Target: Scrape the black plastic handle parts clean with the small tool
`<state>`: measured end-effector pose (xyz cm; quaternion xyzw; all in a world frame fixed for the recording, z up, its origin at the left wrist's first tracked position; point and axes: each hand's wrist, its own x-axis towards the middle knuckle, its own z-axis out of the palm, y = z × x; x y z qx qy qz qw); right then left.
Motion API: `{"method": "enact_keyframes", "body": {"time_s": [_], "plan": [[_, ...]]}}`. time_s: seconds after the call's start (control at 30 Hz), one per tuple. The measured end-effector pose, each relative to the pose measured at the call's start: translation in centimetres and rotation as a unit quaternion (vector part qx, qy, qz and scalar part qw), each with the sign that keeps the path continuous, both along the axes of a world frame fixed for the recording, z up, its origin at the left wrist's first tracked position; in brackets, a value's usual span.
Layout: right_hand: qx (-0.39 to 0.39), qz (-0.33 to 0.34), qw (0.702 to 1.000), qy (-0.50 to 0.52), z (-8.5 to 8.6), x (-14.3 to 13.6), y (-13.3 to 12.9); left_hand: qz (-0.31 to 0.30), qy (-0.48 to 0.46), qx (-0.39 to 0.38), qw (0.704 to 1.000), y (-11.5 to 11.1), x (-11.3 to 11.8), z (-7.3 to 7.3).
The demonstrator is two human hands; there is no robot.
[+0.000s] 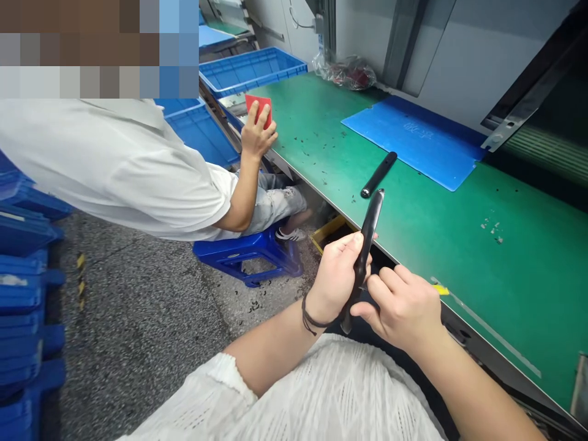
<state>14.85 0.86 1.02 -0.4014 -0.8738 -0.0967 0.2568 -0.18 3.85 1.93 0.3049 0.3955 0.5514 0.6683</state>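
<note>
My left hand (pixel 337 269) is wrapped round a long, glossy black handle-shaped piece (pixel 373 214), its upper end slanting up beside the bench edge. Close against the lower part of this piece is my right hand (pixel 404 303), fingers curled and thumb reaching toward it. A small dark tip shows at its curled fingers, but what it grips is hidden. A second black handle-shaped piece (pixel 379 174) lies on the green bench top (pixel 316 135), near a blue sheet (pixel 413 138). Just past my right hand, a small yellow thing (pixel 441 290) shows at the bench edge.
To the left, a co-worker in a white shirt (pixel 151 165) sits on a blue stool (pixel 243 251), one hand (pixel 257 135) on a red piece (pixel 264 107). Blue crates (pixel 257 67) stand behind and at far left. A yellow bin (pixel 328 233) sits below the bench.
</note>
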Motion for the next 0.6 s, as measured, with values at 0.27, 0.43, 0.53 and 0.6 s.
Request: {"method": "enact_keyframes", "body": {"time_s": [0.27,0.43,0.53,0.6], "plan": [[-0.045,0.024,0.999,0.009,-0.5,-0.7,-1.3,0.035,-0.005,0.002,0.999,0.7,-0.2,0.2],[-0.033,0.022,0.999,-0.006,-0.7,-1.3,-1.8,0.070,-0.016,-0.030,0.997,1.2,-0.5,0.5],[0.010,0.015,1.000,-0.025,-1.0,-1.6,-1.8,0.083,-0.035,-0.065,0.994,1.5,-0.6,0.2],[0.042,0.011,0.998,-0.040,-1.3,-1.6,-1.7,0.099,-0.049,-0.091,0.990,1.8,-0.6,-0.3]]}}
